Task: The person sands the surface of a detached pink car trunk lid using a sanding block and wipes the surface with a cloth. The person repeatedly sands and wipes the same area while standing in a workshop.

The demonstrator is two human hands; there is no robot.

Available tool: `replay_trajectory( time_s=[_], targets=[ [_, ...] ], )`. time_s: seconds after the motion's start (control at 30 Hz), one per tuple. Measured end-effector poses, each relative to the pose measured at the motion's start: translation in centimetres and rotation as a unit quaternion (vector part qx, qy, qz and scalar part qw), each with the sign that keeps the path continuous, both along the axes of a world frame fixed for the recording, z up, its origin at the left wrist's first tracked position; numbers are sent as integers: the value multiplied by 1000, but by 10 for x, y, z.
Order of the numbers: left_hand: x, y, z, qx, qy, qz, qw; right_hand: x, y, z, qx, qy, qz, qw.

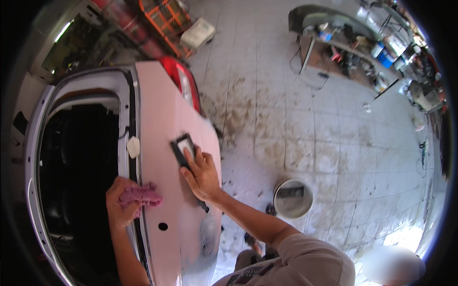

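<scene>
A car's rear side panel [160,109], coated in matte pink, fills the space in front of me. My right hand [206,176] presses a long black sanding block [178,148] with a pale top against it, fingers closed over the block. The block's near end shows below the wrist. In my left hand [119,202] a crumpled pink cloth [145,195] is gripped at the edge of the door opening. Near that hand, a small off-white piece [133,148] rests on the opening's edge. A round dark hole [162,226] sits in the panel closer to me.
A red tail light [183,83] borders the panel's far end. On the stained tile floor to the right stands a round bucket [309,202] with a dark strip inside. A cluttered workbench [343,50] is at the far right, an orange metal frame [164,21] at the far left.
</scene>
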State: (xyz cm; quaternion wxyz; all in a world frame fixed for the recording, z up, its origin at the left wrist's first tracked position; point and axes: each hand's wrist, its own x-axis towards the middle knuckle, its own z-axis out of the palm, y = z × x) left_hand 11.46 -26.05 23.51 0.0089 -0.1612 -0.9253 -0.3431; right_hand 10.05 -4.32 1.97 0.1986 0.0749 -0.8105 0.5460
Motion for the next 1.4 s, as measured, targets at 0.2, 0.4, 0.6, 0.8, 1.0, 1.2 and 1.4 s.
replay_trajectory(
  time_s=[0.2,0.4,0.6,0.8,1.0,1.2,1.4],
  targets=[
    [-32,36,-10,21,40,-46,998,-200,75,30,48,-29,-100,993],
    [-12,17,-2,15,22,-20,999,-24,9,-13,6,-29,-59,998],
    [-19,20,-4,12,4,-33,999,-78,32,-86,20,85,-66,994],
    [-25,22,-12,60,-9,-34,998,-102,49,-79,-39,28,-144,988],
    [-13,7,-6,33,-33,-17,999,78,9,-85,-45,-75,-32,996],
    [-24,8,-12,54,-19,-45,997,-129,63,-105,-202,-73,-46,976],
    [-23,-3,-6,33,-12,-64,997,75,4,-106,-218,-96,-82,968]
  ],
)
